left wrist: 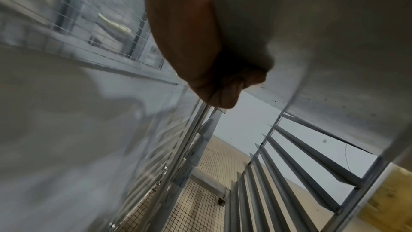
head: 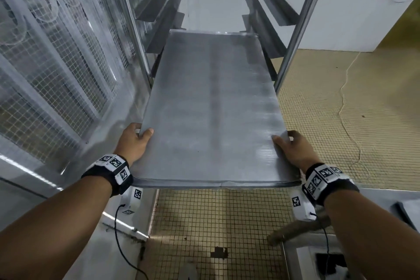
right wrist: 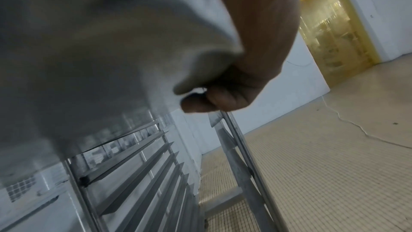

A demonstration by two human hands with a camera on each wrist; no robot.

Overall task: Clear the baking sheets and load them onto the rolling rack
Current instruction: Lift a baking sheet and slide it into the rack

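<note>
A bare grey baking sheet [head: 211, 109] lies level in front of me, its far half between the uprights of the metal rolling rack [head: 293, 36]. My left hand [head: 136, 141] grips the sheet's near left edge, thumb on top. My right hand [head: 293, 148] grips the near right edge the same way. In the left wrist view the fingers [left wrist: 223, 93] curl under the sheet [left wrist: 323, 41]. In the right wrist view the fingers [right wrist: 214, 100] wrap under the sheet's underside [right wrist: 100, 50]. Empty angled rails [right wrist: 133, 161] run down the rack below the sheet.
A steel cabinet with wire-mesh doors [head: 52, 70] stands close on the left. Tan tiled floor [head: 341, 102] lies to the right, with a thin cord [head: 343, 107] across it. A dark tray edge [head: 406, 213] shows at the lower right. A yellow doorway [right wrist: 330, 29] is beyond.
</note>
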